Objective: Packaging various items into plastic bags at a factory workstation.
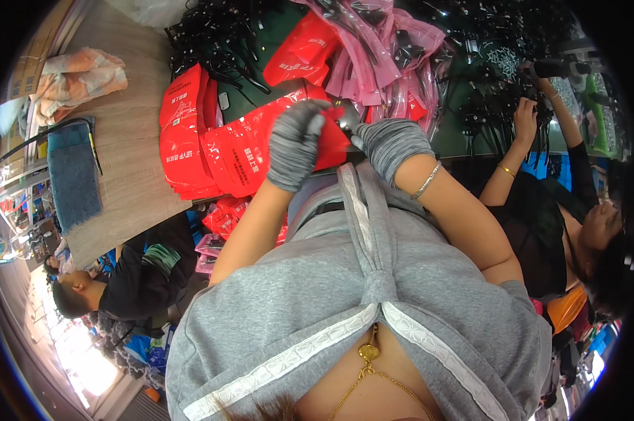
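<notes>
Both my hands wear grey striped knit gloves. My left hand (294, 146) is closed on a glossy red plastic bag (332, 144), fingers curled over its upper part. At the bag's right edge, my right hand (393, 146) is closed, thumb and fingers pinched together beside a small dark piece (346, 126). Whether that piece is in its grip or inside the bag is hard to tell. Under and left of my left hand, more flat red bags (240, 151) lie overlapping, with a thicker red stack (184, 140) beyond them.
Pink clear bags (373, 67) with dark contents pile up ahead. Black cable-like parts (215, 45) heap at the far left, with more (485, 112) at the right. A blue cloth pad (73, 179) lies on the left table. A co-worker's hands (526, 121) work close by on the right.
</notes>
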Demonstrator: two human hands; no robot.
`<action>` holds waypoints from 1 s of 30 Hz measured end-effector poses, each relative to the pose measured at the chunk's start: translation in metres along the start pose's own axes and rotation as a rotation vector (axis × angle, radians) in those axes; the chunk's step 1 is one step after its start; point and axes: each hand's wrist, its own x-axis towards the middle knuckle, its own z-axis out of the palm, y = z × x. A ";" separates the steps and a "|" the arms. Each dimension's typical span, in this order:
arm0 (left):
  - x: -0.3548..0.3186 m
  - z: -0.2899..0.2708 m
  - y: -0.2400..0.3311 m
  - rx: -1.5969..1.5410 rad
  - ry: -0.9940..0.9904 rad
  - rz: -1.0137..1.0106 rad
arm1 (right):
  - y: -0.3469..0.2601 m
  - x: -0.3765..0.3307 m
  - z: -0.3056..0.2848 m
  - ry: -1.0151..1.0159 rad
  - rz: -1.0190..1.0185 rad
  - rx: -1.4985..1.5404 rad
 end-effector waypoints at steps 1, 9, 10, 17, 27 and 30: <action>0.004 -0.002 0.005 -0.091 0.123 -0.161 | 0.000 -0.002 -0.007 -0.011 -0.053 0.019; 0.001 -0.005 0.005 0.112 -0.098 0.010 | -0.005 0.019 -0.006 -0.013 -0.020 0.116; 0.000 -0.005 0.005 0.073 -0.067 -0.096 | -0.005 0.018 -0.010 -0.011 -0.020 0.116; 0.007 -0.024 0.013 -0.138 0.220 -0.307 | 0.011 -0.007 -0.007 0.015 -0.352 1.041; 0.018 -0.055 0.055 -0.528 0.475 -0.312 | -0.012 0.002 -0.033 0.554 -0.542 0.921; 0.032 -0.078 0.052 -0.743 0.422 -0.180 | 0.055 0.007 -0.016 0.384 -0.266 1.850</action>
